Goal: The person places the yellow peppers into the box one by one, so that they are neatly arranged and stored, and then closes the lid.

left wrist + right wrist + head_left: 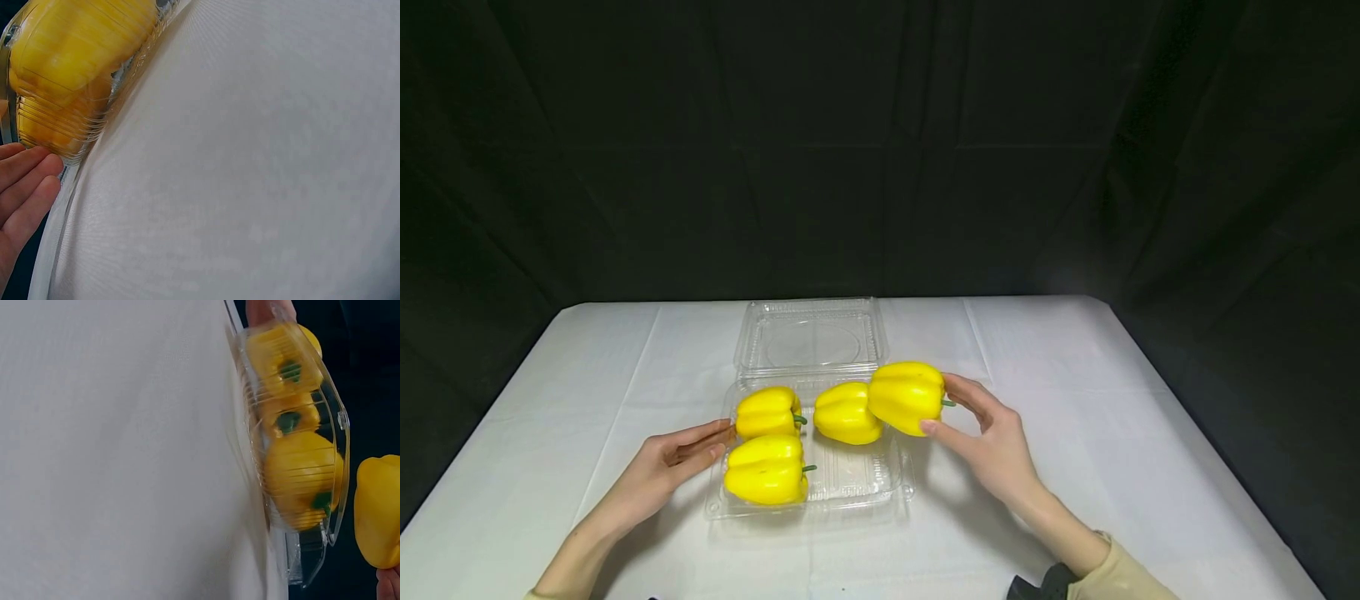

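A yellow bell pepper (906,398) with a green stem is in my right hand (992,437), gripped at its stem end between thumb and fingers. It is held up over the right side of a clear plastic container (857,482) and overlaps another yellow pepper (847,414) there. In the right wrist view, the held pepper (378,512) is apart from the container's wall. Two more peppers, one behind (766,412) and one in front (766,471), lie in the container's left half. At its left side is my left hand (662,467), with extended fingers (31,200) right at the ribbed wall.
The container's hinged lid (811,333) lies folded back behind it. A white cloth covers the table (1037,350), and black curtains (880,150) hang behind and at the sides. Near the right sleeve (1116,575) a dark object (1037,587) shows at the bottom edge.
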A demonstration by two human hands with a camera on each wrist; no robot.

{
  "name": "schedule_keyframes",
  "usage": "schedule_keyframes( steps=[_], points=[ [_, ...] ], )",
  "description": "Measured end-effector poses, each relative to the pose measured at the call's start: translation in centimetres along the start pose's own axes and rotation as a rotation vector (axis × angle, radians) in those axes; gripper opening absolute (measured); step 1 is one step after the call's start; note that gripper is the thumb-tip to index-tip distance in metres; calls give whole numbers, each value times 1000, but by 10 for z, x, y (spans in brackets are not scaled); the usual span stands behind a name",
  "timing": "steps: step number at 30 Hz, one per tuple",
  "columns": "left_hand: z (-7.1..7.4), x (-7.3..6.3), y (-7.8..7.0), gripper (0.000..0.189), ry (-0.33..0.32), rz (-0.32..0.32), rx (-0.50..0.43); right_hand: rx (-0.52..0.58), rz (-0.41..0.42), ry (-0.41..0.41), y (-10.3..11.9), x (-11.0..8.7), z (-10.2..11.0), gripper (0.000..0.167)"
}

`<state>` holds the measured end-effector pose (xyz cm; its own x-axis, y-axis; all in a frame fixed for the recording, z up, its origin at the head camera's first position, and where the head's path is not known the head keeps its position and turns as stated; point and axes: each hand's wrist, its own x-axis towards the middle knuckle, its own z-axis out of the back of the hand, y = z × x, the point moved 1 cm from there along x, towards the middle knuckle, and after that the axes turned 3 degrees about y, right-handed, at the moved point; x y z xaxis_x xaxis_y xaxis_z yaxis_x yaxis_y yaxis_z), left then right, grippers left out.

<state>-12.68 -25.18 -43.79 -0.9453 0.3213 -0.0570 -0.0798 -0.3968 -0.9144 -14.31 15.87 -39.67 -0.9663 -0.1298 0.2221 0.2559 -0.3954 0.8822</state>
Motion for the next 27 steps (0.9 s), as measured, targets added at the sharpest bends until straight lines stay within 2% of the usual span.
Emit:
schedule_keyframes(
  steps=[20, 27],
  points=[
    [0, 0, -1, 50, 3, -3, 6, 44, 50, 53, 3, -6, -9, 57],
    [0, 0, -1, 50, 9, -5, -10, 44, 39, 87, 3, -9, -13, 57]
  ],
)
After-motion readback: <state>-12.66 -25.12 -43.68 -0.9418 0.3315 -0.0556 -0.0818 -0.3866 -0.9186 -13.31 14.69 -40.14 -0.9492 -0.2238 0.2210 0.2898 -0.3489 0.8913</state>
